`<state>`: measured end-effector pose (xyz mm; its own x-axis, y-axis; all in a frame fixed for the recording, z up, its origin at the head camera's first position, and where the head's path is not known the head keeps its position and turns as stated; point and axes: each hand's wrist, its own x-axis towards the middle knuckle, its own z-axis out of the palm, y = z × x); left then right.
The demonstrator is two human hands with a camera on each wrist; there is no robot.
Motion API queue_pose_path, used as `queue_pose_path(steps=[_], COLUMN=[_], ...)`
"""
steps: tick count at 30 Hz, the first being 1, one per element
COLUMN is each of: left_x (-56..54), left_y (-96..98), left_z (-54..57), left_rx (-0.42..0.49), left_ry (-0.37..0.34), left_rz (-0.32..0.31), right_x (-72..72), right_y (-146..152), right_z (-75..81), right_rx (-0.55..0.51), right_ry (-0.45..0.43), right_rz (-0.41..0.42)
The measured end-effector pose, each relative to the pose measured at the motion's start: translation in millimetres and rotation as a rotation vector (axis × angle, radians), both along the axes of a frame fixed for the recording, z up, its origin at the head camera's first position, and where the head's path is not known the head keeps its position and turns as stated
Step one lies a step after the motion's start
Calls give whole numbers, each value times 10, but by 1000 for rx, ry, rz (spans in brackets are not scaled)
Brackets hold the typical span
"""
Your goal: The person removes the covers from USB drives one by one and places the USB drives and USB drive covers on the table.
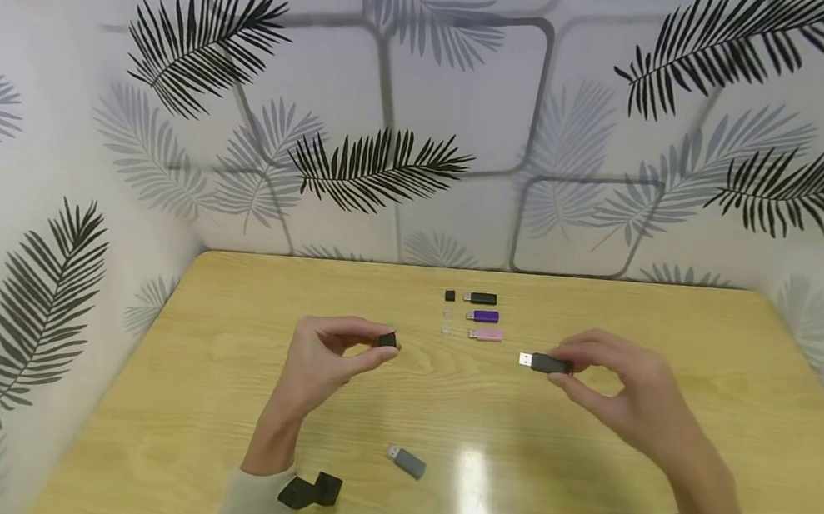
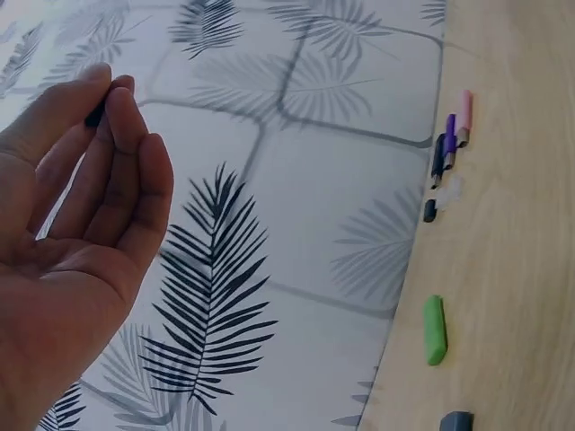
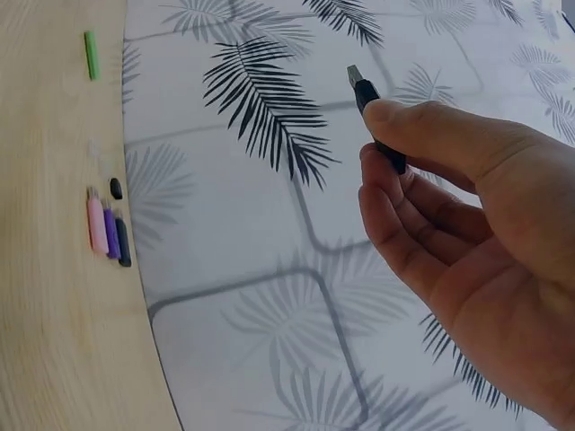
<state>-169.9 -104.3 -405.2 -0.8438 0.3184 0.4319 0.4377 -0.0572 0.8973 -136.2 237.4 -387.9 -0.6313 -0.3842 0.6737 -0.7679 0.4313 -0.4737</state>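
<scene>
Between thumb and fingertips, my left hand (image 1: 321,365) pinches a small black cap (image 1: 387,340) above the table. My right hand (image 1: 628,389) holds a black USB stick (image 1: 547,363) by its rear end, its bare metal plug pointing left toward the cap. A wide gap separates the two. In the right wrist view the USB stick (image 3: 381,135) sits between thumb and fingers. The left wrist view shows only a dark bit of the cap (image 2: 95,117); the fingers hide the rest.
Uncapped black (image 1: 483,299), purple (image 1: 484,317) and pink USB sticks (image 1: 487,334) lie in a row at the back. Left of them are a black cap (image 1: 450,295) and clear caps (image 1: 446,330). A grey USB stick (image 1: 407,462) lies nearer; a green stick (image 2: 435,330) lies leftward.
</scene>
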Motion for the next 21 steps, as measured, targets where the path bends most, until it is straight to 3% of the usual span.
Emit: queue_pose_path(steps=[7,15,21], left_x=[-52,-99,-131], left_y=[-33,16,63], left_z=[-41,-131,-234], left_rx=[-71,-146,-144], left_ry=[-79,-124,-146], left_rz=[-18,42,105], right_x=[-54,-117,-173], right_y=[9,10,4], right_z=[1,-87,-189], right_rx=[11,-5,-18], right_ry=[-46,-21,-42], right_rz=[21,-51,-105])
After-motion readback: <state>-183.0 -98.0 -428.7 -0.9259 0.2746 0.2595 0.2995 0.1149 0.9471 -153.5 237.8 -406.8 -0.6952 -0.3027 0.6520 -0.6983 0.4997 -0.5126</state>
